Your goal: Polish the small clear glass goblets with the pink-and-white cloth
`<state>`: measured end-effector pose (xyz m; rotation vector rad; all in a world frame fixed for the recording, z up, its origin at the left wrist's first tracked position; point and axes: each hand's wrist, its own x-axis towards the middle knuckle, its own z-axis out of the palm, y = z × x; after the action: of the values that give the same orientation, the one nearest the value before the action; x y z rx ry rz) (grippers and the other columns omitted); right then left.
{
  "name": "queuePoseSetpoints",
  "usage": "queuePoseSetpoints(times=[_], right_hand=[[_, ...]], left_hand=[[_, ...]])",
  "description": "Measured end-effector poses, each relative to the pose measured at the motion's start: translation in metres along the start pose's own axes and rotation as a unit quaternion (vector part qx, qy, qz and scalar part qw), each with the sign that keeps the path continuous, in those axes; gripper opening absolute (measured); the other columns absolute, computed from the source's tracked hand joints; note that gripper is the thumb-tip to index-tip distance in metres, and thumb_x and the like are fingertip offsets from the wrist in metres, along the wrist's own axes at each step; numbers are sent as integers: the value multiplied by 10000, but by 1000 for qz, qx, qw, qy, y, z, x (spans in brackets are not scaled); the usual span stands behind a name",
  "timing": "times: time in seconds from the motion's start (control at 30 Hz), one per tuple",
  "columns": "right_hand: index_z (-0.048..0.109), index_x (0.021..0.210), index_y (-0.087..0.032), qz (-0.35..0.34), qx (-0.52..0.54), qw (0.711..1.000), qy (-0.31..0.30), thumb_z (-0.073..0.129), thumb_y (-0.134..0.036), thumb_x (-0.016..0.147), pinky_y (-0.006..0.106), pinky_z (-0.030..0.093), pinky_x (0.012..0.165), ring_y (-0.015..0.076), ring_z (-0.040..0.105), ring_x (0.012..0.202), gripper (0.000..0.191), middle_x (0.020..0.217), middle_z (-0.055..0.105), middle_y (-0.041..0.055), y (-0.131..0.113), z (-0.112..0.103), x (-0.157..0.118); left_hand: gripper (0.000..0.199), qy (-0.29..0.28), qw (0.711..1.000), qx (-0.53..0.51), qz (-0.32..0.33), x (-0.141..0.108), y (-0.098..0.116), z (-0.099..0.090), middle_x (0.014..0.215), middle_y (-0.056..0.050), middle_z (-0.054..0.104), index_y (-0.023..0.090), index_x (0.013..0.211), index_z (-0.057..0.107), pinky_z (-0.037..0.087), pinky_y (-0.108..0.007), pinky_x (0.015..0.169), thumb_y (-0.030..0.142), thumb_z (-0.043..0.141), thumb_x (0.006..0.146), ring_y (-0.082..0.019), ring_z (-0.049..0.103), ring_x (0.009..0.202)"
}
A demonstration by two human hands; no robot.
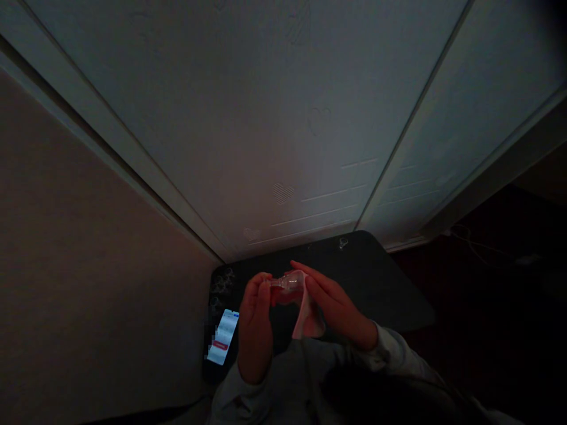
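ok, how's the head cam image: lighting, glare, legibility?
Head view: dim overall, lower right nearly black; the phone screen is the brightest patch, with blocky pixelation along its left edge; a small glint on the clear piece at the left hand; pale panels readable, but the small clear items on the dark table are faint outlines, hard to identify.

The right hand (336,301) and pink cloth (307,321) hide one end of the clear piece (291,284); text on the phone (227,330) is too small to read; darkness obscures the cable (470,241).
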<state>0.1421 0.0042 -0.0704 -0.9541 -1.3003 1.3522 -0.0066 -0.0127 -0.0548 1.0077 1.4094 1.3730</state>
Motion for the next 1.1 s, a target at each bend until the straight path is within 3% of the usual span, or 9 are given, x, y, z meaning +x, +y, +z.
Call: queuePoseSetpoints(times=[0.23, 0.4, 0.6, 0.73, 0.87, 1.1], right_hand=[[633, 1140, -230, 47, 125, 989, 64, 533, -535, 848, 402, 520, 885, 224, 681, 949, 434, 1069, 726, 79, -1, 7, 6], [631, 1083, -214, 25, 178, 978, 109, 530, -507, 864, 393, 510, 907, 233, 673, 996, 380, 1081, 723, 86, -3, 9, 8], [617, 1109, -241, -59, 27, 996, 62, 419, -428, 946, 347, 494, 910, 188, 665, 1005, 317, 1107, 711, 57, -3, 6, 2], [632, 1108, -245, -86, -88, 992, 30, 405, -399, 954, 317, 514, 841, 186, 667, 980, 314, 1097, 710, 54, 3, -1, 0], [639, 1113, -233, -83, -108, 990, 19, 404, -377, 954, 309, 534, 793, 187, 679, 941, 319, 1056, 726, 58, 6, -3, 1], [653, 1097, -225, -119, -115, 984, 58, 417, -354, 950, 365, 508, 874, 204, 645, 1021, 307, 1133, 695, 75, 6, -3, 2]], left_hand=[[245, -27, 1000, -12, -10, -3, 9, 5, 923, -27, 650, 195, 951, 579, 485, -233, 714, 413, 568, 840, -154, 621, 838], [222, -46, 998, -28, -14, -3, 6, 5, 913, -27, 665, 196, 959, 588, 488, -252, 756, 384, 575, 841, -154, 633, 841], [209, -58, 998, -7, -18, -2, 13, 3, 877, -21, 688, 197, 934, 593, 494, -257, 731, 365, 593, 810, -157, 640, 805], [196, -51, 999, 14, -14, -1, 15, 2, 822, -7, 684, 190, 891, 598, 497, -244, 695, 338, 624, 766, -154, 642, 765], [163, -59, 997, 52, -6, -1, 15, 0, 783, -3, 684, 185, 860, 605, 499, -237, 675, 307, 627, 755, -151, 647, 736], [205, -41, 993, 110, 21, 0, 10, -2, 827, -23, 687, 181, 886, 634, 511, -262, 693, 305, 668, 726, -172, 655, 761]])
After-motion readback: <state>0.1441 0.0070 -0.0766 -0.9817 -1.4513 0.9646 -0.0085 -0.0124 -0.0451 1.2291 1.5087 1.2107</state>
